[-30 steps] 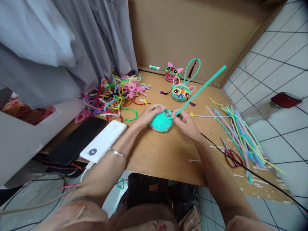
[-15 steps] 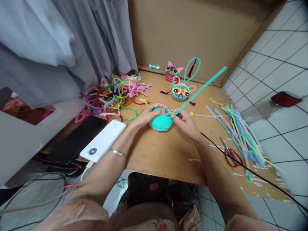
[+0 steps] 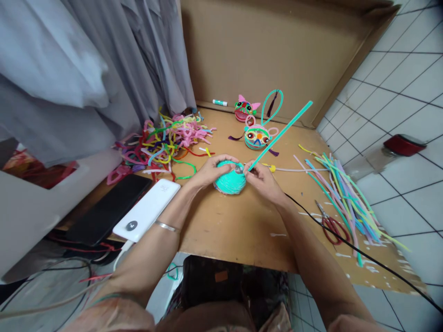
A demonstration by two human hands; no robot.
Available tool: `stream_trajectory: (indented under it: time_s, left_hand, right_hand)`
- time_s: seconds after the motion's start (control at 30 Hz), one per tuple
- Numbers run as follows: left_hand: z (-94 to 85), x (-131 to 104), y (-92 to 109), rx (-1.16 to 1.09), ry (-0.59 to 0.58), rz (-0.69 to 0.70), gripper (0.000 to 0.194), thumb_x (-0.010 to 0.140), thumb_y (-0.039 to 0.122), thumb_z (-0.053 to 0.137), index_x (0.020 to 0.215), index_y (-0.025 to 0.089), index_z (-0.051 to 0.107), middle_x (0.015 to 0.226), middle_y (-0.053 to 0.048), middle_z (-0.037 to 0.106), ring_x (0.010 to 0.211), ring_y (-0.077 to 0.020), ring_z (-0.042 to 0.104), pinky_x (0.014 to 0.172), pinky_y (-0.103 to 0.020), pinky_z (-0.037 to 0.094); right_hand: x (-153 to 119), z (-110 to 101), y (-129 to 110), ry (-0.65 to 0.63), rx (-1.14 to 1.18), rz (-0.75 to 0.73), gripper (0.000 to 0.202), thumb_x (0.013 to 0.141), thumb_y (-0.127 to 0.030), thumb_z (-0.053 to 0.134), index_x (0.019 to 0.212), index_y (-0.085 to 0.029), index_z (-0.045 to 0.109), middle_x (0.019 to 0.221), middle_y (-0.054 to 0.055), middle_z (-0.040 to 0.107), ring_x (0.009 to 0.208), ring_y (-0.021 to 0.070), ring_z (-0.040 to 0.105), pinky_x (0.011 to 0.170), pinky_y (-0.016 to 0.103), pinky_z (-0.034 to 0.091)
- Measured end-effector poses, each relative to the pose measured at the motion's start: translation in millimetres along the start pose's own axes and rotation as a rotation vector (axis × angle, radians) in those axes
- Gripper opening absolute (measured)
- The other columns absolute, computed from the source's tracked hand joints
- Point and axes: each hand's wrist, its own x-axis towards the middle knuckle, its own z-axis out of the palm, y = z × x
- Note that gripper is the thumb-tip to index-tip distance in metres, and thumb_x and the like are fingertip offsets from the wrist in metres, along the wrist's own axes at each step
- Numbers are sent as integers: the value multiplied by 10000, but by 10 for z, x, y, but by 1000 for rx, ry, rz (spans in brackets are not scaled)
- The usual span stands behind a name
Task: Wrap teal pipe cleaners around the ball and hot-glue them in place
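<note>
1. Around the ball (image 3: 230,182) in the head view, the left hand (image 3: 209,170) is curving, partly open, over its left side, fingers behind and thumb near the top opening. This grip is probably bracing the ball well without squashing it.
2. At the ball's right edge, the right hand (image 3: 265,182) is pinching the stem (image 3: 282,137) nearly closed, close to its lower end. Such a short pinch is likely giving the best control; the long free end is slanting up and away from the ball.
3. Just in front of the person, the ball is sitting between both hands, over the table (image 3: 235,230); whether it is touching down, I cannot tell.
4. Far left of the ball, the white bin (image 3: 41,212) is showing red and orange stuff (image 3: 31,163) through an opening.
5. Far right of the ball, the clear jar (image 3: 367,161) is wearing a red lid (image 3: 404,144); its contents are not showing clearly.
6. Right of the ball, the scissors (image 3: 332,226) are lying beside the bundle (image 3: 346,198) of loose stems.
</note>
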Motion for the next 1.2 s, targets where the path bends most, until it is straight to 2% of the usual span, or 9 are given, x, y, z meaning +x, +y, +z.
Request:
stream_trajectory:
  time_s: [0.33, 0.6, 0.83, 1.03, 1.2]
  left_hand:
    - [-23, 14, -28, 41, -6, 28, 459, 675, 427, 661, 1026, 139, 727, 1136, -107, 721, 1047, -250, 647, 928, -369, 507]
    - [-52, 18, -19, 118, -19, 158, 344, 740, 385, 635, 984, 181, 769, 1176, -95, 692, 1201, -269, 586, 1103, -413, 412]
    - [-88, 21, -13, 126, -36, 184, 321, 793, 410, 639, 988, 194, 776, 1101, -81, 704, 1140, -261, 589, 1071, -415, 424]
    - [-52, -3, -28, -16, 16, 121, 406, 782, 434, 673, 1092, 173, 697, 1149, -86, 686, 1053, -226, 621, 951, -347, 473]
    - [-38, 8, -44, -39, 40, 104, 376, 747, 481, 692, 965, 177, 658, 1064, -69, 687, 989, -216, 629, 857, -311, 476]
  right_hand:
    - [24, -9, 20, -36, -28, 11, 118, 758, -307, 531, 821, -215, 567, 738, -23, 554, 707, 143, 500, 691, 291, 386]
    - [12, 2, -2, -39, -15, 18, 114, 769, -318, 543, 819, -217, 560, 735, -26, 551, 680, 136, 497, 660, 284, 378]
    - [1, 53, 0, 9, -47, -14, 103, 783, -316, 524, 814, -221, 553, 689, -31, 530, 644, 132, 456, 622, 274, 351]
    - [-8, 93, -37, 33, -85, -36, 104, 783, -302, 510, 816, -219, 563, 662, -30, 516, 638, 137, 465, 618, 275, 361]
    - [-7, 115, -36, 66, -98, -4, 81, 769, -270, 507, 800, -222, 564, 639, -36, 506, 614, 131, 458, 600, 270, 355]
